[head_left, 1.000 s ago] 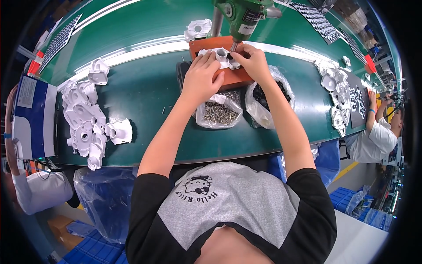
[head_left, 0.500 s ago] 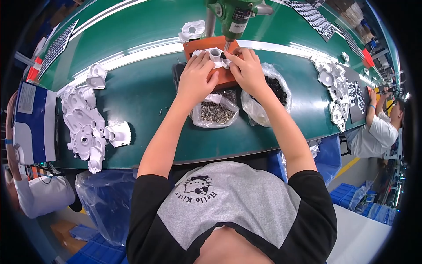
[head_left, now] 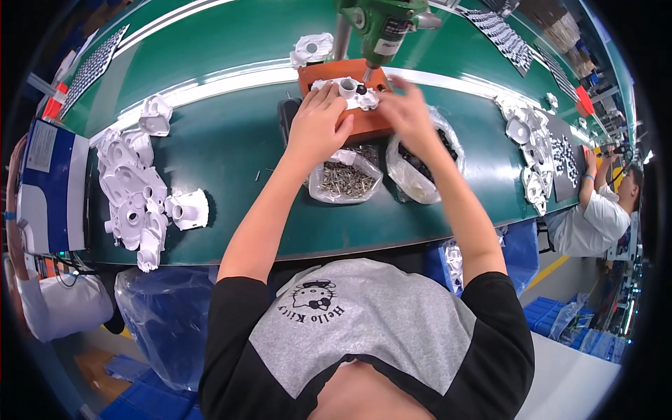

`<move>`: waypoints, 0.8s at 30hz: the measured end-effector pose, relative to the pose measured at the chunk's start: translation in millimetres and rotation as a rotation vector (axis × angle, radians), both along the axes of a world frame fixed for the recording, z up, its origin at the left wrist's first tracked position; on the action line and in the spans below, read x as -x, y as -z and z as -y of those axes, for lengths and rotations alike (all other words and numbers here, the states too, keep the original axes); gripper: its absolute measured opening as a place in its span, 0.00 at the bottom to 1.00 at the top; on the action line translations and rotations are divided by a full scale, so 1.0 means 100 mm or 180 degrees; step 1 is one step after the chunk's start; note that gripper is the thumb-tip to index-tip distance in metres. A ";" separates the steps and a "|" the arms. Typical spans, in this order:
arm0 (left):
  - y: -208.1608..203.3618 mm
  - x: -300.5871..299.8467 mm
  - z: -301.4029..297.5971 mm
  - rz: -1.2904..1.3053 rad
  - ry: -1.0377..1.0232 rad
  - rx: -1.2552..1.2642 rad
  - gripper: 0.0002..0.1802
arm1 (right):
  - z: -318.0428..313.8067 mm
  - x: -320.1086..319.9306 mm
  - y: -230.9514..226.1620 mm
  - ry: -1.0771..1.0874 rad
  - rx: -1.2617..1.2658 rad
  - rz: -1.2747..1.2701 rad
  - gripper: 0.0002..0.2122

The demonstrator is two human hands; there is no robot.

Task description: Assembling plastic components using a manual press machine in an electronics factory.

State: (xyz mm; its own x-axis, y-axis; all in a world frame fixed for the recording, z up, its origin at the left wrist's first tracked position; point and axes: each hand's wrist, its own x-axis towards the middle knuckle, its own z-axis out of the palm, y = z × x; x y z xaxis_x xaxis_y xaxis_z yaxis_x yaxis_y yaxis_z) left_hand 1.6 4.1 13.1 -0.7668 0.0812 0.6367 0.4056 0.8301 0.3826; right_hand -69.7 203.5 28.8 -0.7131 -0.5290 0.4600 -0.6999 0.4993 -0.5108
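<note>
A white plastic housing [head_left: 348, 88] with a round collar lies in an orange fixture block [head_left: 360, 125] beneath a green press head [head_left: 386, 31]. A small black piece [head_left: 361, 89] sits on the housing beside the collar, under the press tip. Stretched over the housing's left end are the fingers of my left hand [head_left: 318, 120], with the thumb apart near the block's front. My right hand [head_left: 409, 112] is at the block's right end, apart from the housing; motion smears its fingers, and whether anything is in them cannot be seen.
A bag of metal pins or screws [head_left: 346, 180] and a bag of black pieces [head_left: 413, 175] stand in front of the fixture. White housings [head_left: 133, 189] pile up at left, more [head_left: 535, 150] at right. A blue-white box [head_left: 52, 189] stands far left. A co-worker [head_left: 595, 217] sits at right.
My right hand has come off the housing and moved right, uncovering the black piece and the housing's right end. My left hand stays on the housing. The whole view has shifted slightly.
</note>
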 end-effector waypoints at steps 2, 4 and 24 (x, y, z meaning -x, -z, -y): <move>-0.04 0.01 -0.03 0.0010 0.0027 -0.0035 0.12 | -0.24 0.40 0.02 -0.0289 0.1837 0.0836 0.12; -0.02 0.00 0.02 -0.0054 0.0012 -0.0006 0.12 | -0.31 0.67 -0.41 0.0683 0.1516 0.0279 0.14; 0.00 0.08 -0.01 -0.0205 -0.0072 -0.0021 0.09 | 0.62 3.21 -1.47 -0.1853 0.2794 0.0556 0.09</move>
